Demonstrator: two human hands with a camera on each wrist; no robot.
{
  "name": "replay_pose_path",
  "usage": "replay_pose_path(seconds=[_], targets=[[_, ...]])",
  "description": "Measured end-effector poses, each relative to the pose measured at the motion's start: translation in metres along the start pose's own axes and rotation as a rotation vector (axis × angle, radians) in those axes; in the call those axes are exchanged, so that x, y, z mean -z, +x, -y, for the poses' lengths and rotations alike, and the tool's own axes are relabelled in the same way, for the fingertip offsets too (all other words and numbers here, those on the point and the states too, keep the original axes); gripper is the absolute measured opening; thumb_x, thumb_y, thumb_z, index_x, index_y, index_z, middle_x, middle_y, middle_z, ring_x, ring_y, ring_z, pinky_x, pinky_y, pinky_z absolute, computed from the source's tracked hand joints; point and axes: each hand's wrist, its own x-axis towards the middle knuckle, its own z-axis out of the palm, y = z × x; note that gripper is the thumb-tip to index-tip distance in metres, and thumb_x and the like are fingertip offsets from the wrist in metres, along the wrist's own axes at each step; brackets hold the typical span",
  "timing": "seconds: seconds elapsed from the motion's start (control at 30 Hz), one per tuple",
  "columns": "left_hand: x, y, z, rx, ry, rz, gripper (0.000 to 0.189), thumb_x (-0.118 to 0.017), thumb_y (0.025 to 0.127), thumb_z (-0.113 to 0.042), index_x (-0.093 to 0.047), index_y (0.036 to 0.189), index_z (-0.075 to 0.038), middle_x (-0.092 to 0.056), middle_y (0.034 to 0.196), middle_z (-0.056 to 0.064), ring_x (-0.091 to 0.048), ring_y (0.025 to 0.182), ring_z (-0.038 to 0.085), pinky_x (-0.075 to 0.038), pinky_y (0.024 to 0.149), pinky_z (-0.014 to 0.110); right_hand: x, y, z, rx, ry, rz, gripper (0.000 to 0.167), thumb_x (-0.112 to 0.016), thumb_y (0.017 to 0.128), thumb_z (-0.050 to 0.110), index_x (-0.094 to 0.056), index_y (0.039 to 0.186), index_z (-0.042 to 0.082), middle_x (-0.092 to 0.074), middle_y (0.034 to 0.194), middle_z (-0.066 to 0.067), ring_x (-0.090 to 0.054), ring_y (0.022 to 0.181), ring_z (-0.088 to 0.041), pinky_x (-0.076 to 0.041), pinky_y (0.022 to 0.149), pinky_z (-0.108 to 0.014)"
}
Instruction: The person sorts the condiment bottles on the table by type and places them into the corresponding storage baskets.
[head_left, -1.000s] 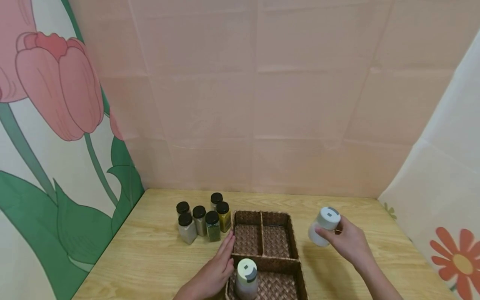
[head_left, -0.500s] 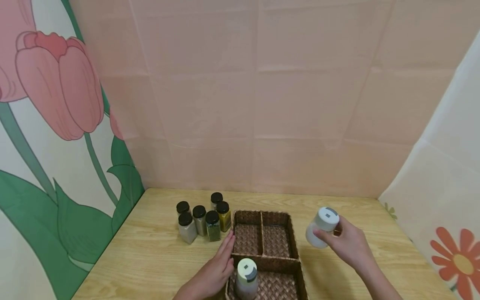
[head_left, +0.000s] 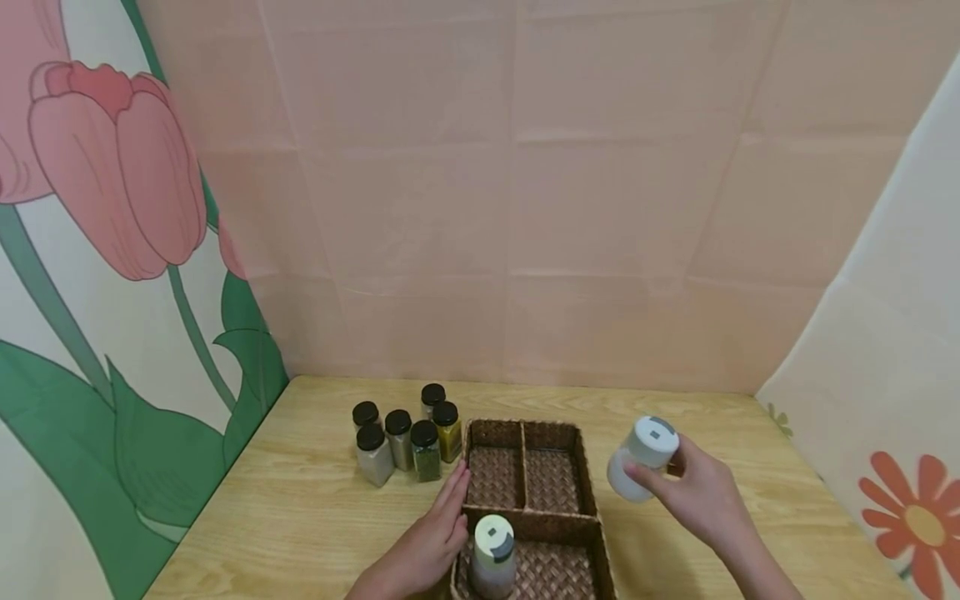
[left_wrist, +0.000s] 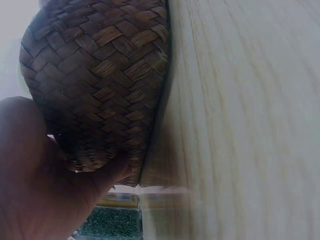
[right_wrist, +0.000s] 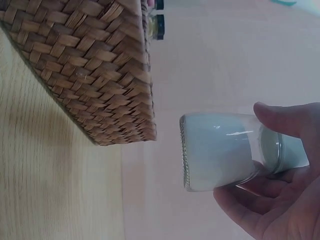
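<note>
A brown woven basket (head_left: pixel 531 518) has two small compartments at the back and a larger one in front. My left hand (head_left: pixel 423 542) rests on its left side, fingers straight along the wall; the left wrist view shows the fingers against the weave (left_wrist: pixel 100 75). Right of the basket, my right hand (head_left: pixel 705 493) grips a glass jar (right_wrist: pixel 217 150) of white contents around its neck, just under its white lid (head_left: pixel 657 438). It hangs tilted above the table, its base toward the basket. Another white-lidded jar (head_left: pixel 493 568) stands in the front compartment, at its left.
Several black-capped spice jars stand in a group left of the basket's back half, among them a green one (head_left: pixel 427 460) and a yellow one (head_left: pixel 448 440). The wooden table (head_left: pixel 300 500) ends at a pink cloth backdrop (head_left: pixel 510 250), with flowered cloths at both sides.
My right hand has shifted the jar slightly left and down, a little closer to the basket. The left hand and the basket have stayed in place.
</note>
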Motion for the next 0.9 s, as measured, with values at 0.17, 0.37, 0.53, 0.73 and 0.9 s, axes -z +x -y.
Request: replay_pose_path(seconds=[0.17,0.37,0.53,0.73,0.9], targets=[[0.000,0.000,0.000,0.003,0.001,0.001,0.060,-0.031,0.111,-0.031,-0.010,0.163,-0.009,0.001,0.171,0.007,-0.021,0.152,0.029,-0.035,0.116,0.048,0.002,-0.006,0.006,-0.020,0.008,0.018,0.075,-0.076,0.086,0.054,-0.057,0.134,0.001,-0.068,0.117,-0.029,-0.067,0.105,-0.046,-0.060,0.073,-0.049],[0.001,0.000,-0.001,0.010,-0.005,0.003,0.060,-0.031,0.111,-0.031,-0.010,0.163,-0.008,0.001,0.171,0.007,-0.021,0.152,0.029,-0.035,0.116,0.048,0.005,-0.012,0.016,-0.034,-0.004,0.051,0.077,-0.075,0.086,0.057,-0.056,0.136,0.003,-0.068,0.119,-0.027,-0.067,0.108,-0.045,-0.059,0.076,-0.053],[0.001,0.001,-0.001,0.013,-0.011,0.000,0.060,-0.031,0.111,-0.030,-0.010,0.163,-0.008,0.002,0.171,0.006,-0.019,0.153,0.029,-0.033,0.117,0.049,0.005,-0.020,0.026,-0.007,0.002,0.047,0.072,-0.076,0.085,0.056,-0.059,0.134,0.006,-0.071,0.116,-0.022,-0.068,0.107,-0.043,-0.058,0.076,-0.055],[0.000,0.001,-0.001,0.010,-0.013,0.000,0.060,-0.031,0.111,-0.030,-0.010,0.163,-0.008,0.002,0.171,0.007,-0.019,0.153,0.029,-0.032,0.117,0.049,0.003,-0.027,0.034,0.003,0.020,0.054,0.067,-0.078,0.084,0.054,-0.063,0.130,0.008,-0.072,0.117,-0.018,-0.068,0.106,-0.040,-0.058,0.078,-0.055],[0.000,0.001,0.000,0.009,-0.014,0.002,0.061,-0.031,0.111,-0.031,-0.009,0.164,-0.010,0.002,0.171,0.007,-0.019,0.153,0.029,-0.033,0.117,0.049,0.002,-0.031,0.038,-0.006,0.025,0.062,0.068,-0.079,0.083,0.054,-0.062,0.129,0.007,-0.071,0.118,-0.019,-0.068,0.107,-0.040,-0.058,0.080,-0.054]])
